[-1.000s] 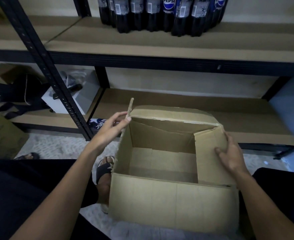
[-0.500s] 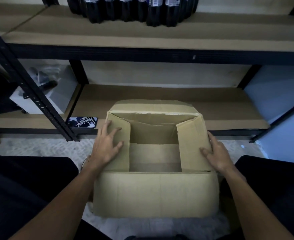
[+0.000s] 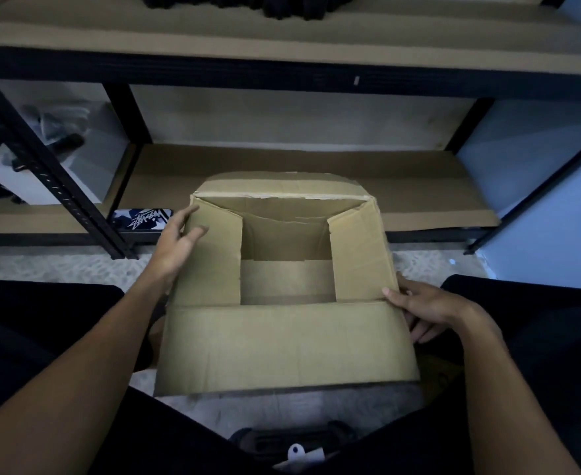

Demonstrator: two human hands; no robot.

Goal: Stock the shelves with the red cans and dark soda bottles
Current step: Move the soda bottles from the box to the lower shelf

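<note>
Fingers [image 3: 188,214] of the left hand [image 3: 174,246] rest loose on the box [image 3: 282,344]; the right hand [image 3: 426,306] grips its side. It seems light and bendy; hold both sides.

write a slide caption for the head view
Box before the shelf, side flaps folded in, left hand at the left flap, right hand holding the near right corner
</note>
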